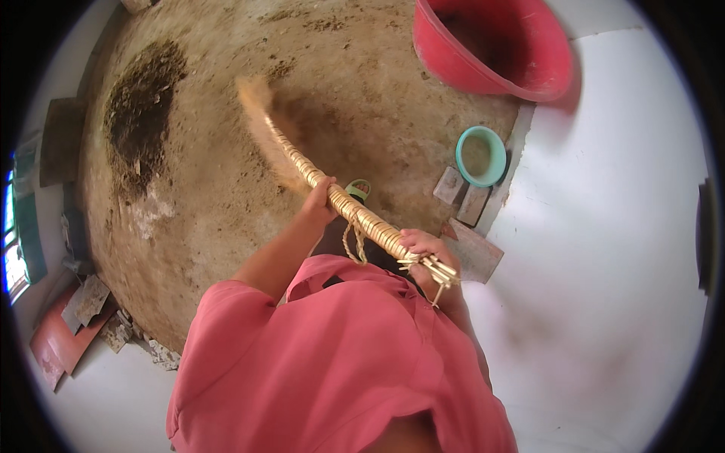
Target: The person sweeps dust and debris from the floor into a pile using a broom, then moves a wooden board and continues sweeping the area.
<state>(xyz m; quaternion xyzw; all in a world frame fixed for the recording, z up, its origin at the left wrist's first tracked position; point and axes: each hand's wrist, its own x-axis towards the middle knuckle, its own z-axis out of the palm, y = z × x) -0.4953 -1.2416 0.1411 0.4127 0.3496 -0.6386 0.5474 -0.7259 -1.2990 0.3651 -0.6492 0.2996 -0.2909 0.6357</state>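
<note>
Both hands grip a long straw broom (368,222) with a tightly bound handle, held diagonally across the front of my body. My left hand (319,203) wraps the middle of the handle. At the butt end, where loose cut stalks stick out, my right hand (427,253) closes around it. A braided cord loop (357,242) hangs from the handle between my hands. The broom's brush end (256,93) is blurred and reaches low over the dirt-covered floor (215,170). To the left lies a heap of dark soil (144,110).
A big red tub (464,62) and a turquoise bucket (481,175) stand by the white wall (600,226) on the right, near bricks (474,205) and a flat slab (473,252). Broken boards (71,325) lean at lower left. My foot in a green sandal (359,191) is below the broom.
</note>
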